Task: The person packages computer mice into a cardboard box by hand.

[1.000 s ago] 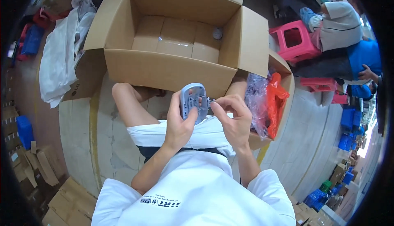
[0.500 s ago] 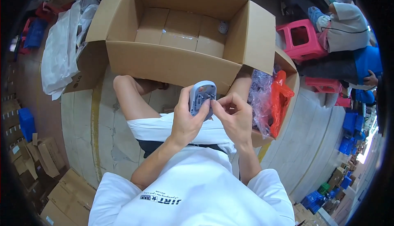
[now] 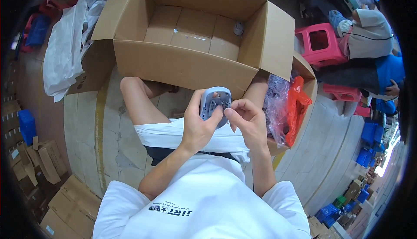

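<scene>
My left hand [image 3: 198, 124] is wrapped round a grey, oval plastic housing [image 3: 216, 94], held upright above my lap. Its hollow side faces me, showing ribs and small inner parts. The left thumb lies across the lower part of that inside. At the housing's right edge, my right hand [image 3: 247, 121] has thumb and forefinger pinched together. Whether they grip the rim or some tiny piece is too small to make out. Inside the big open cardboard box [image 3: 186, 65] in front of me lies a small, round, whitish thing [image 3: 238, 28].
Right of my knee, a second carton [image 3: 311, 92] holds clear plastic bags [image 3: 276, 104] and a red bag [image 3: 296, 104]. White sheeting [image 3: 65, 56] drapes over a carton at left. Pink stools [image 3: 323, 61] and other people [image 3: 369, 34] are at right. Flattened cartons [image 3: 71, 208] lie lower left.
My right hand's fingertips have drawn back from inside the housing to its right edge. The left thumb sits slightly higher over the inside. My view has shifted a little.
</scene>
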Demonstrator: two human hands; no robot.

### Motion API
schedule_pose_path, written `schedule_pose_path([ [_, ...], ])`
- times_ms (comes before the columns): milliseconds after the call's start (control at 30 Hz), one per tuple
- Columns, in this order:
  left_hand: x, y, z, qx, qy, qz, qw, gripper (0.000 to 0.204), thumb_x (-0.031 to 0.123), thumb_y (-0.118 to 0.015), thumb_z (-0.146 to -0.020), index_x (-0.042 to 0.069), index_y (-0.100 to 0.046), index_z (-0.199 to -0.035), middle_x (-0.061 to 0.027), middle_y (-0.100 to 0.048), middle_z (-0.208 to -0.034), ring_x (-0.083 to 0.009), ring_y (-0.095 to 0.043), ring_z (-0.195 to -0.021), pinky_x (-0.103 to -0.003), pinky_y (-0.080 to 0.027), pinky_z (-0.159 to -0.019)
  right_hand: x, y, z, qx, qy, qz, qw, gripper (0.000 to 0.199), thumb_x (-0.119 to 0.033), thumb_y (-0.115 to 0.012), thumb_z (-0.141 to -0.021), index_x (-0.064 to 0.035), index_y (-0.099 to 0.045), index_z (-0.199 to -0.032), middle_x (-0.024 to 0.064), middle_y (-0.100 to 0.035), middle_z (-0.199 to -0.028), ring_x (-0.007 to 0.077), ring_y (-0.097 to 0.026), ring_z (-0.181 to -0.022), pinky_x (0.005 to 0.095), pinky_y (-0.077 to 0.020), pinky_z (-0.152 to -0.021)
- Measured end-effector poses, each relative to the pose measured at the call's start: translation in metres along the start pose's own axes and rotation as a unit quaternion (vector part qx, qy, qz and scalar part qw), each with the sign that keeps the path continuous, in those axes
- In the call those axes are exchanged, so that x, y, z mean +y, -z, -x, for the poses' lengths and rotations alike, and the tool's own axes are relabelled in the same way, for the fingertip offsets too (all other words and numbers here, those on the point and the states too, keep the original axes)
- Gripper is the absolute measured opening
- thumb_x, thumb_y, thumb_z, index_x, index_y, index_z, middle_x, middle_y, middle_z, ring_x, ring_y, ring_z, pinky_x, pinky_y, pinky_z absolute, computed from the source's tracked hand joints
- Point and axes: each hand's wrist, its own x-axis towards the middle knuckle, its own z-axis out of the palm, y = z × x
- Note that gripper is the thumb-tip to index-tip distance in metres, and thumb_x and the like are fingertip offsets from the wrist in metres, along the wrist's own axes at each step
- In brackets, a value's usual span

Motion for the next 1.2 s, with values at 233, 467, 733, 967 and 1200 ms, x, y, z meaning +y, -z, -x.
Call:
schedule_pose_path([
  [233,0.002,0.001,-0.002,-0.015,0.013,0.022,1.0,0.034,0.009,-0.064,-0.085,0.004,-0.052,-0.117,-0.0093,-0.062,-0.1,-0.0174,-0.059,-0.085,-0.029,-0.049,-0.077,0.003,0.001,-0.001,-0.007,-0.003,-0.026,1.0,0.014,-0.007,-0.07,-0.087,0.0004,-0.061,-0.093,0.003,-0.059,-0.076,0.006,-0.05,-0.06,0.0169,-0.0402,-0.05],
  [467,0.004,0.0,-0.004,-0.001,0.02,0.048,0.999,0.029,0.008,-0.063,-0.085,0.003,-0.056,-0.113,-0.0089,-0.064,-0.096,-0.0159,-0.059,-0.082,-0.027,-0.049,-0.073,0.007,-0.002,0.001,0.008,0.019,-0.021,1.0,0.018,-0.011,-0.066,-0.091,0.0049,-0.064,-0.099,0.0071,-0.063,-0.081,0.0101,-0.055,-0.062,0.0195,-0.0485,-0.055],
  [733,-0.005,-0.002,-0.008,-0.001,0.032,0.111,0.993,0.025,0.007,-0.065,-0.084,0.002,-0.061,-0.109,-0.0083,-0.066,-0.089,-0.0144,-0.058,-0.076,-0.026,-0.049,-0.069,0.006,-0.002,0.005,0.009,-0.037,-0.001,0.999,0.023,-0.01,-0.059,-0.094,0.0107,-0.065,-0.102,0.0173,-0.068,-0.084,0.0201,-0.066,-0.064,0.0276,-0.0592,-0.058],
  [967,0.0,-0.006,-0.013,0.007,0.055,0.159,0.986,0.026,0.004,-0.064,-0.084,-0.001,-0.061,-0.109,-0.0102,-0.07,-0.094,-0.0146,-0.062,-0.078,-0.024,-0.051,-0.073,0.011,0.0,0.006,0.009,-0.038,-0.051,0.998,0.026,-0.013,-0.06,-0.095,0.0112,-0.066,-0.103,0.0163,-0.069,-0.082,0.0189,-0.068,-0.067,0.0268,-0.0601,-0.061],
  [1200,0.005,-0.014,-0.01,0.008,0.064,0.194,0.979,0.027,0.002,-0.061,-0.085,-0.003,-0.06,-0.112,-0.013,-0.071,-0.1,-0.0159,-0.066,-0.082,-0.024,-0.053,-0.078,0.012,0.002,0.011,0.007,-0.023,-0.036,0.999,0.027,-0.014,-0.06,-0.095,0.0101,-0.067,-0.104,0.0157,-0.069,-0.086,0.0182,-0.068,-0.069,0.0282,-0.0611,-0.065],
])
